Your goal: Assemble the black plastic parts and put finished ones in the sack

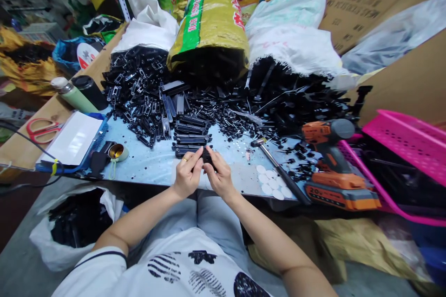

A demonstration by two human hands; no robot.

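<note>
Close together at the table's front edge, my left hand (pixel 188 171) and my right hand (pixel 219 172) both grip a small black plastic part (pixel 206 157). Fingers cover much of it, so its full shape is hidden. My left hand wears a ring. Just beyond the hands lies a stack of long black plastic pieces (pixel 191 139) laid side by side. Loose screws and small black bits (pixel 232 123) are scattered behind and to the right. A hammer (pixel 278 167) rests right of my right hand, beside several white round discs (pixel 272 181).
An orange cordless drill (pixel 334 167) stands at the right by a pink basket (pixel 400 148). Sacks (pixel 212 18) spill black parts along the back. At left are red-handled scissors (pixel 43 130), a paper pad (pixel 73 137), a metal cup (pixel 117 152) and a green bottle (pixel 75 95).
</note>
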